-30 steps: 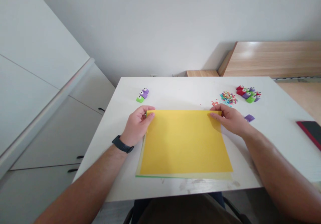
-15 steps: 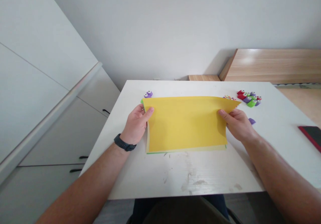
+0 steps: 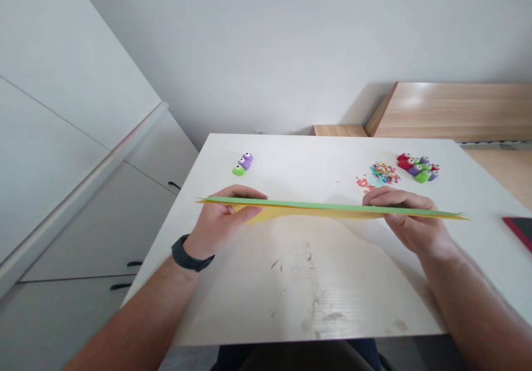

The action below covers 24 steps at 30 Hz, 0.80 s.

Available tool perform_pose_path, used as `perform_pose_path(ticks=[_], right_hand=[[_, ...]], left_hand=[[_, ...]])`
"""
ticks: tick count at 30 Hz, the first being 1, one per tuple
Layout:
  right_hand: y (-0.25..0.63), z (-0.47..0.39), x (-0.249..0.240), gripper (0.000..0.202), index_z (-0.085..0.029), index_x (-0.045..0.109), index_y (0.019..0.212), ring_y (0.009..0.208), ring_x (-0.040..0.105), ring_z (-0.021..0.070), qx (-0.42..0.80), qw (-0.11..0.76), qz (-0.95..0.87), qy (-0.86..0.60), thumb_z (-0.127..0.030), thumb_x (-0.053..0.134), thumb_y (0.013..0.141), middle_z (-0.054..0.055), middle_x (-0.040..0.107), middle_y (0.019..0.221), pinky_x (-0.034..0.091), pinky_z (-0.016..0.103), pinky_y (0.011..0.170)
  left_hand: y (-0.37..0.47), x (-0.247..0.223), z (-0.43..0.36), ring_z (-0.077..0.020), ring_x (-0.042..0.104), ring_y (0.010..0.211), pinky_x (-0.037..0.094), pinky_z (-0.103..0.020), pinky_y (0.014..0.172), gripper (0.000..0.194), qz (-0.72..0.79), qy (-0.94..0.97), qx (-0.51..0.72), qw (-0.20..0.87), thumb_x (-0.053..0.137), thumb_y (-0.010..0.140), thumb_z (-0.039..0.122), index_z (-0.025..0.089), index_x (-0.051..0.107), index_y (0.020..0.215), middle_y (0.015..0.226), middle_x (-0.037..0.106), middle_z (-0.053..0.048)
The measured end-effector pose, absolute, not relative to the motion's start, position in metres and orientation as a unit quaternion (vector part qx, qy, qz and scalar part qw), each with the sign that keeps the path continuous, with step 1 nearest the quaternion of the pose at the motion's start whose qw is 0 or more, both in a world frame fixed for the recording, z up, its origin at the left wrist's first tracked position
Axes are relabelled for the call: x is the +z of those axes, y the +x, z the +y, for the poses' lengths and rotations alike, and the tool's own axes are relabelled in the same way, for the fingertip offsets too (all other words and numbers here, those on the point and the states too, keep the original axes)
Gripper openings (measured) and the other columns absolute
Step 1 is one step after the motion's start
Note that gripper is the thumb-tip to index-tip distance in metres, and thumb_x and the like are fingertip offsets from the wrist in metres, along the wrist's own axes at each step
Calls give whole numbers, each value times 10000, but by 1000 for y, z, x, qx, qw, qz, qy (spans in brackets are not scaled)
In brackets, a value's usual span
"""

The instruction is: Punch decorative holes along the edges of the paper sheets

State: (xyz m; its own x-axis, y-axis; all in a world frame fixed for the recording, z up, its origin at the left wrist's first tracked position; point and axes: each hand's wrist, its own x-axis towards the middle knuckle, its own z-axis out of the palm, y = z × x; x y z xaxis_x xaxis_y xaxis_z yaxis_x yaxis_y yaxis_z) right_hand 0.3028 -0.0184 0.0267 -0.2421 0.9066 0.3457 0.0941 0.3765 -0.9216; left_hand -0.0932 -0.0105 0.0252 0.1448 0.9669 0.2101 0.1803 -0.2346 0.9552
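Both hands hold a small stack of coloured paper sheets (image 3: 311, 205) above the table, seen almost edge-on. Green shows along the upper edge and yellow on the side facing me. My left hand (image 3: 222, 218) pinches the stack near its left end, thumb on the near side and fingers behind. Toward the right end my right hand (image 3: 409, 218) grips it the same way, with the fingers partly hidden behind the paper. A dark band circles my left wrist.
On the white table (image 3: 291, 299), purple and green toys with eyes (image 3: 243, 164) sit back left. Back right are more such toys (image 3: 419, 167), a pile of colourful small pieces (image 3: 384, 173) and scattered red bits (image 3: 364, 183). A dark red-edged object (image 3: 519, 231) lies far right.
The paper has turned from its broad yellow face to nearly edge-on. Both hands have moved apart, and the toys and small pieces behind the paper are now uncovered.
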Motion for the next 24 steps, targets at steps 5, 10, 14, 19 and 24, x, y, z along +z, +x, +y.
perform_pose_path(ticks=[5,10,14,19,24], right_hand=[[302,-15,17,153,-257,780,1007,980,679,249,379,437,-703,-414,-279,746,860,62,748,1021,585,381,848],[304,-20,5,244,-306,773,1033,940,704,289,385,471,-632,-481,-340,810,794,28,776,974,606,446,864],[299,-21,4,360,-307,756,1093,1012,710,318,421,471,-593,-499,-347,848,747,37,776,1103,598,514,931],[287,-18,8,325,-283,758,1100,1030,719,295,430,466,-599,-489,-378,810,794,44,758,1184,600,494,954],[282,-20,13,366,-292,745,1145,1033,728,297,462,489,-571,-471,-367,815,793,46,763,1174,611,485,939]], left_hand=[[-85,20,-11,-270,719,963,608,-393,891,332,478,635,446,412,800,806,382,179,757,1065,1066,776,-76],[-83,16,-13,-316,672,1146,543,-479,1050,440,476,616,470,416,804,794,423,194,742,1164,1223,740,-70],[-82,15,-10,-333,662,1170,528,-506,1066,474,485,615,469,408,821,772,432,189,736,1170,1254,727,-81],[-78,11,-7,-326,650,1202,527,-498,1072,518,478,603,471,431,811,784,441,182,709,1221,1295,705,-101],[-77,12,-13,-334,667,1178,551,-509,1038,540,458,570,468,496,809,787,445,196,689,1251,1283,707,-112]])
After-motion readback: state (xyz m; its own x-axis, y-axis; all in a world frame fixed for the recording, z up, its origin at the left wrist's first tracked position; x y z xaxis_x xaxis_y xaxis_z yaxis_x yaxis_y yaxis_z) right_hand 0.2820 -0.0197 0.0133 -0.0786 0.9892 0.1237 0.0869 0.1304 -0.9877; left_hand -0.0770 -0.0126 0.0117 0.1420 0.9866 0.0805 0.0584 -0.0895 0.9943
